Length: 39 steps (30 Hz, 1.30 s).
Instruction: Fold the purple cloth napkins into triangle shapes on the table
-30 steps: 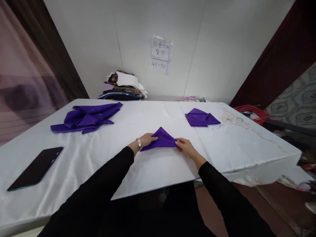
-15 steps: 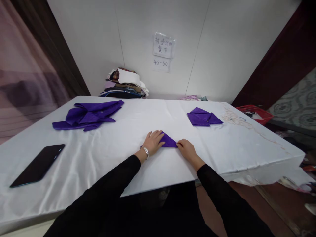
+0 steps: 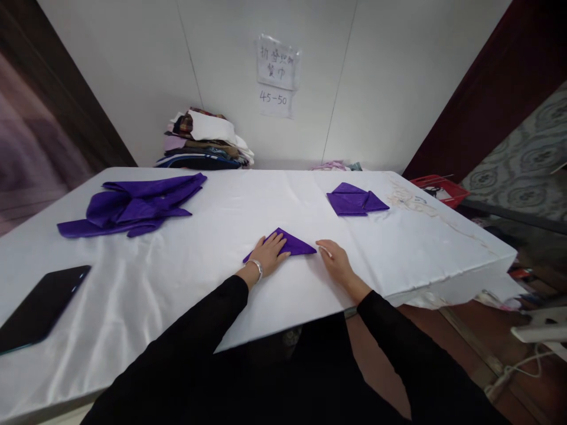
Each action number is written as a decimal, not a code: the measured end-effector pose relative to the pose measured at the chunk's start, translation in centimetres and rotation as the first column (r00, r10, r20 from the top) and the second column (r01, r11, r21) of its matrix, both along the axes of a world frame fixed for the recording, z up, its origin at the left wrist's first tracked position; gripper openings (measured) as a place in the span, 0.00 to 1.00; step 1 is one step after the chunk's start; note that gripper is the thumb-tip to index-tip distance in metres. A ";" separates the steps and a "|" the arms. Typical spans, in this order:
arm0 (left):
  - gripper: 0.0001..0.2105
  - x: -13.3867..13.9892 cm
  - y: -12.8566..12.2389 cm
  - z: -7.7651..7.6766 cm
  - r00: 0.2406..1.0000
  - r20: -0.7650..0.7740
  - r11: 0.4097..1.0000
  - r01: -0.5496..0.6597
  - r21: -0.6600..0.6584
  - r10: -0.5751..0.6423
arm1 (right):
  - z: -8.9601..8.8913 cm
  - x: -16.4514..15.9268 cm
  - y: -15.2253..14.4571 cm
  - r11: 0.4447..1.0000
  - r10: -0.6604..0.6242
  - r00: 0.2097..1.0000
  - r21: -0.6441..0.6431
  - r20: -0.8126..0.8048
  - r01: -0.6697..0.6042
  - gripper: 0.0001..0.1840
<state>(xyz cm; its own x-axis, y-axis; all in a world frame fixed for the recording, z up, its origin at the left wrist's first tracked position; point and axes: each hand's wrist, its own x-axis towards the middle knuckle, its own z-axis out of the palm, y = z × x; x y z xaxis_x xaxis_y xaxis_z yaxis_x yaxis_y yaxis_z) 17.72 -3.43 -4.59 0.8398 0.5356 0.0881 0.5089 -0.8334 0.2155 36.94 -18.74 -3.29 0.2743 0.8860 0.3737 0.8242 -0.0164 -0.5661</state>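
Note:
In front of me a purple cloth napkin lies folded into a flat triangle on the white tablecloth. My left hand, with a silver band at its wrist, rests flat on the napkin's left half, fingers spread. Just off the napkin's right tip is my right hand, empty, its fingers bent and thumb a little apart from them. Another folded purple napkin sits farther back on the right. A loose heap of purple cloth lies at the back left.
A black tablet lies at the left front. Piled clothes stand against the wall behind the table, below a handwritten sign. Beyond the right edge is a red basket. Beige threads lie on the cloth at the right.
My right hand has let go of the napkin's right tip and moved slightly away from it. My left hand stays on the napkin. The view has shifted a little to the right.

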 end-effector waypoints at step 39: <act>0.37 -0.4 -0.6 0.5 0.998 -0.033 0.999 0.046 -0.014 -0.047 | -0.6 -4.6 7.4 0.883 0.378 0.891 -0.388 0.253 -0.265 0.40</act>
